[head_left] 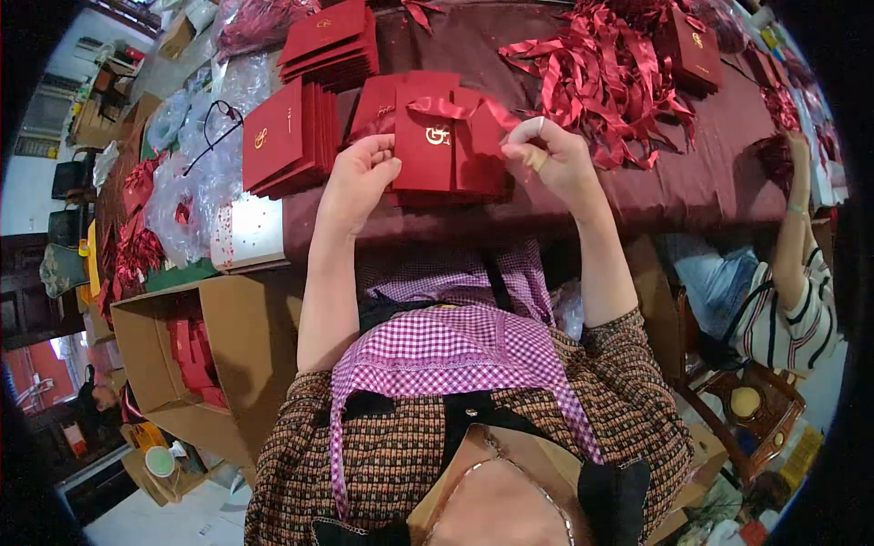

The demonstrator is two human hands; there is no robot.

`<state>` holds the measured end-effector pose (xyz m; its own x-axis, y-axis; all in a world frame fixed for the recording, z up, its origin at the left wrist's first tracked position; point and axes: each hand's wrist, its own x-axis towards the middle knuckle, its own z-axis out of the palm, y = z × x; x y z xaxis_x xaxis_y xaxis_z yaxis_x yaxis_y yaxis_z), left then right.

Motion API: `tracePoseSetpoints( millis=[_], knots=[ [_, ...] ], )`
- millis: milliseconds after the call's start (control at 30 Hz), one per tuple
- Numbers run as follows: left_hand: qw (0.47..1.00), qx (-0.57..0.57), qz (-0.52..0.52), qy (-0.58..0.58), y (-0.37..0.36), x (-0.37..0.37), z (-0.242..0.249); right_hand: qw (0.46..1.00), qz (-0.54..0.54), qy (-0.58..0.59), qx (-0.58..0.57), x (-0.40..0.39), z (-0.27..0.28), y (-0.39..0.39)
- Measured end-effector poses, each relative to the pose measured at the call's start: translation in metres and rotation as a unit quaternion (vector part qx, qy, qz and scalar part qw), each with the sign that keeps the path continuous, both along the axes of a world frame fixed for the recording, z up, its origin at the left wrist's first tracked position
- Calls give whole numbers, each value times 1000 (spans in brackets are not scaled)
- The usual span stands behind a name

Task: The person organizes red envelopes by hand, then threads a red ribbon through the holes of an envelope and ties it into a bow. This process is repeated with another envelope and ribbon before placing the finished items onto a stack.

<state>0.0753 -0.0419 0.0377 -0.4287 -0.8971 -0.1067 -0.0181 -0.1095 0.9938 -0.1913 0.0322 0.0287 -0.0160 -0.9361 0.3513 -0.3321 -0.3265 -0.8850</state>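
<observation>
- Hands first: the person's left hand (360, 173) pinches the left edge of a dark red card (426, 146) with a gold emblem, fingers curled narrow around it, while the right hand (551, 156) grips one tail of a red ribbon (455, 109) between thumb and forefinger.
- Card position: it stands tilted up just above the near edge of the surface (710, 182), which is draped in maroon cloth, and more such cards lie under and behind it.
- Ribbon state: it crosses the top of the card in a loose loop. I judge the bow is only half formed, so the pull should stay gentle and level to keep the loop centred over the emblem.
- Advice on grip: the left thumb looks best kept clear of the gold print, holding the edge only, so the ribbon can slide without creasing the card.
- Stacks nearby: a pile of finished-looking cards (287, 141) sits to the left, another stack (330, 44) beyond it.
- Supply: a heap of loose ribbons (610, 73) lies beyond the right hand, near enough to reach.
- Below left: an open cardboard box (182, 355) holds more red pieces.
- Company: a co-worker's arm (797, 200) reaches to the surface at the far right.
</observation>
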Motion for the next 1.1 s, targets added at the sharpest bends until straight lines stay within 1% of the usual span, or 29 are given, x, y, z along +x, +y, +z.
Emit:
tracePoseSetpoints(
  millis=[67, 100, 133, 200, 233, 300, 367, 433, 467, 500, 600, 633, 733, 767, 833, 867, 900, 967, 1000, 1067, 1100],
  knots=[
    [1000, -6, -8, -10, 3, -2, 2, 985, -15, -133, 105, 3, -1, 0],
    [1000, -3, -11, -5, 4, -4, 5, 982, -19, -173, 71, 9, -1, -1],
    [1000, 1, -14, 1, 5, -6, 6, 982, -20, -174, 72, 12, 0, 0],
    [1000, 0, -16, 4, 5, -7, 6, 971, -4, -197, 134, 17, 13, 4],
    [1000, -2, -18, 7, 5, -7, 5, 963, 23, -217, 160, 17, 6, 4],
    [1000, -6, -13, 1, 6, -8, 5, 960, 61, -227, 153, 26, 12, 6],
    [1000, -9, -8, -5, 6, -10, 5, 959, 75, -225, 153, 29, 9, 6],
    [999, -22, -5, -24, 8, -11, 8, 975, 46, -135, 172, 35, 7, 4],
    [999, -21, -5, -24, 9, -11, 9, 991, 16, -75, 114, 40, 4, 1],
    [999, -23, -3, -27, 10, -11, 10, 990, 17, -75, 114, 44, 2, 0],
    [998, -40, 5, -41, 11, -12, 8, 998, -27, -52, 16, 56, 2, -5],
    [997, -56, 10, -52, 11, -12, 7, 998, -27, -52, 16, 60, 0, -7],
    [996, -68, 16, -58, 13, -15, 8, 990, -52, -122, -47, 75, -11, -16],
    [996, -68, 16, -57, 14, -16, 8, 990, -52, -122, -47, 79, -9, -18],
    [991, -100, 25, -89, 16, -18, 9, 991, -94, -91, -38, 85, -3, -21],
    [987, -115, 30, -104, 17, -19, 8, 987, -90, -126, -43, 88, 2, -22],
    [987, -116, 30, -104, 18, -22, 8, 987, -90, -126, -43, 89, 2, -23],
    [980, -190, 37, -38, 21, -28, 6, 987, -88, -131, -12, 90, 1, -25],
    [981, -189, 37, -38, 22, -30, 4, 987, -89, -131, -12, 91, -1, -26],
    [970, -218, 82, -73, 23, -32, 1, 991, -73, -114, 8, 92, -2, -27],
    [970, -217, 82, -73, 24, -33, 2, 991, -73, -113, 8, 91, -1, -27]
  ],
)
